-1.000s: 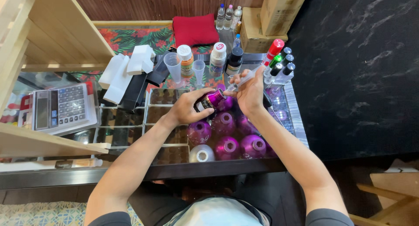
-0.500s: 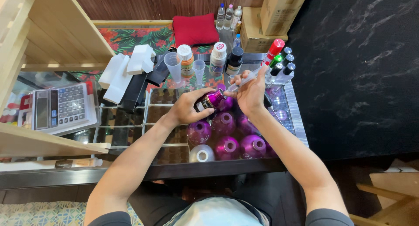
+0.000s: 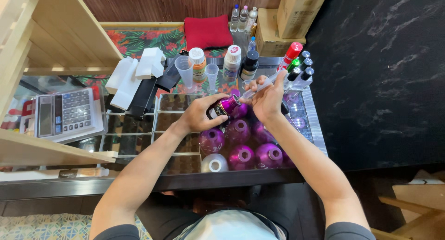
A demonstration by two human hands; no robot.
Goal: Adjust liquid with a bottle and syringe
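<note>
My left hand [image 3: 200, 114] grips a small purple bottle [image 3: 225, 105], tilted with its mouth toward the right. My right hand [image 3: 268, 96] holds a clear syringe [image 3: 265, 85] whose tip points at the bottle's mouth. Below the hands, several purple round bottles [image 3: 240, 142] and one silver bottle [image 3: 214, 163] stand together on the glass counter [image 3: 176, 105].
Behind the hands stand a clear measuring cup [image 3: 184, 69], a small funnel glass [image 3: 212, 73], several jars and dropper bottles [image 3: 241, 61], and coloured-cap bottles [image 3: 296, 64]. White and black boxes [image 3: 134, 78] and a calculator [image 3: 65, 114] lie at the left. A red cushion [image 3: 207, 31] sits at the back.
</note>
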